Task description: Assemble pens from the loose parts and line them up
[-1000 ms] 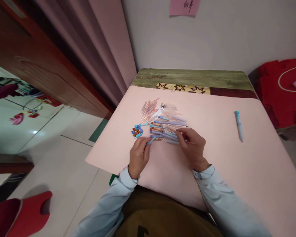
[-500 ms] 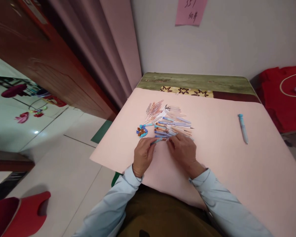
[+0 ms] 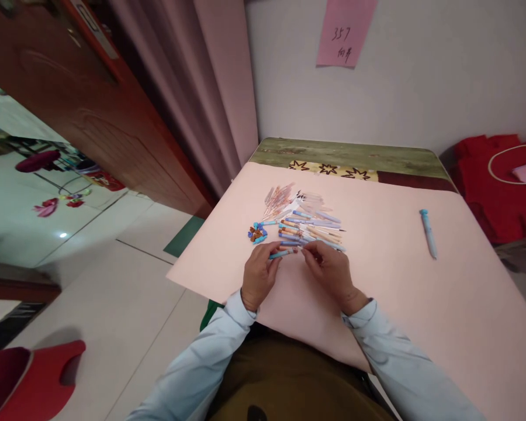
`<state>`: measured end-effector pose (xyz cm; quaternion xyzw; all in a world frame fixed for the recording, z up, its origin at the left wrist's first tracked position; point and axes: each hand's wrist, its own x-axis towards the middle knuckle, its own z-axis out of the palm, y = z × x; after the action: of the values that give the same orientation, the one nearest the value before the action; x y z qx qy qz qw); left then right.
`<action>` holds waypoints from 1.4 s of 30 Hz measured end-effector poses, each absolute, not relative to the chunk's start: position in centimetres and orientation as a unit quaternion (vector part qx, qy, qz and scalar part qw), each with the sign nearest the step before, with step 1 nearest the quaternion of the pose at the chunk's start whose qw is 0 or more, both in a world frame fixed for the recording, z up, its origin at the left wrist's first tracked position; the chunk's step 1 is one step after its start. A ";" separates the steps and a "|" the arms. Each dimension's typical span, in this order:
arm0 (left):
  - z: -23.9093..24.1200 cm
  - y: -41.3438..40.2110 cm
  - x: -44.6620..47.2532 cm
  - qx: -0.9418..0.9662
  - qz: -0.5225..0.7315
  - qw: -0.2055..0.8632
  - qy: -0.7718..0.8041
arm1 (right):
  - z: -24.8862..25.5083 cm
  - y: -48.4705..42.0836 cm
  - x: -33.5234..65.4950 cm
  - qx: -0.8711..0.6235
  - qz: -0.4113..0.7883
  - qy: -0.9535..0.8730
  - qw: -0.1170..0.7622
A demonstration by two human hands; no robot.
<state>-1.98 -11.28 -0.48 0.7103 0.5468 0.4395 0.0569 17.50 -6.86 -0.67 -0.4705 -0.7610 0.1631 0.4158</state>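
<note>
A heap of pen parts [image 3: 304, 219] lies on the pink sheet [image 3: 377, 269]: blue and orange barrels, clear tubes and thin refills. A small cluster of blue and brown caps [image 3: 256, 233] sits at its left. My left hand [image 3: 258, 275] is closed on a blue pen barrel [image 3: 283, 253], held level just in front of the heap. My right hand [image 3: 331, 266] pinches something small and thin at the barrel's right end; I cannot make out what it is. Both hands rest near the sheet's front edge.
A finished blue pen [image 3: 428, 233] lies alone at the right of the sheet. The table's green back edge [image 3: 346, 153] meets the wall, which carries a pink note [image 3: 345, 32]. Red bags [image 3: 495, 181] stand at the right, a red chair [image 3: 30, 380] on the floor at the lower left.
My right hand left the heap and came in to the right end of the barrel in my left hand. The view tilted upward a little.
</note>
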 end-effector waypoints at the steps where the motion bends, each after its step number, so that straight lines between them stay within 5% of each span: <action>1: -0.4 -11.3 -2.0 0.713 0.442 0.059 0.541 | -0.7 -7.0 17.4 -0.457 0.191 -0.759 0.422; 24: -0.3 -11.1 -2.1 0.755 0.414 0.074 0.503 | 0.4 -7.4 16.8 -0.327 0.201 -0.793 0.474; 31: -0.5 -11.2 -2.1 0.716 0.431 0.118 0.536 | 0.7 -6.3 18.0 -0.457 0.173 -0.727 0.483; 36: -0.9 -10.8 -2.3 0.615 0.497 0.227 0.569 | -0.2 -4.6 19.7 -0.573 0.069 -0.687 0.442; 42: -1.7 -10.2 -2.7 0.519 0.544 0.353 0.557 | -0.9 -4.2 19.4 -0.542 0.021 -0.763 0.352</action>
<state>-2.66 -10.15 -1.66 0.5192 0.5567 0.5439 0.3530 19.42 -4.20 -0.86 -0.5424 -0.7626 0.0210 0.3518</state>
